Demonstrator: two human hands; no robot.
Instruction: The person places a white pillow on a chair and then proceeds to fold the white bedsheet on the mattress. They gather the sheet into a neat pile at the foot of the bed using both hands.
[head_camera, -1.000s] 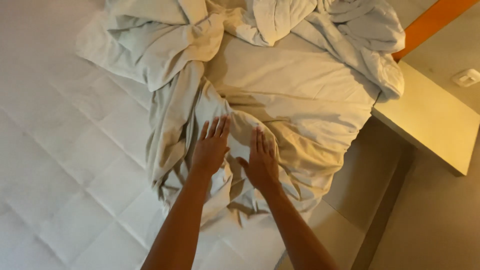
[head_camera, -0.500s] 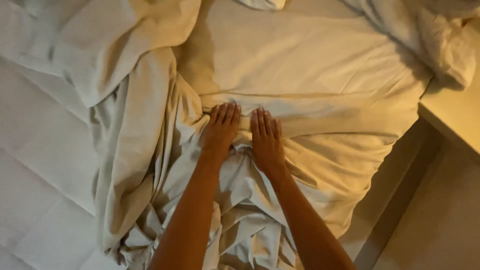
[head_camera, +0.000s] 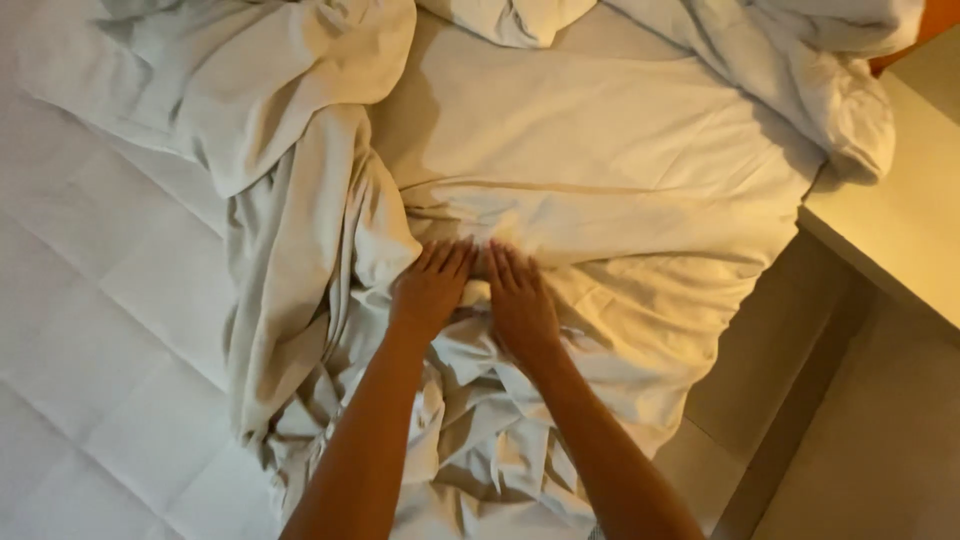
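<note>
My left hand (head_camera: 432, 288) and right hand (head_camera: 520, 305) lie flat, fingers spread, gripping nothing, side by side on the rumpled sheet (head_camera: 600, 190) atop the mattress (head_camera: 90, 330); best pressed evenly outward from centre.

— What did the person have on their arms?

— Nothing that showed. Both forearms were bare right down to the lower edge of the view, no sleeve or cuff in sight.

— Any watch, bracelet, or rings?

— None visible on the left hand (head_camera: 432, 288) or the right hand (head_camera: 520, 305). The wrists were plain too.

— And the nails?

— Too small and too dimly lit under the warm light to make out.
</note>
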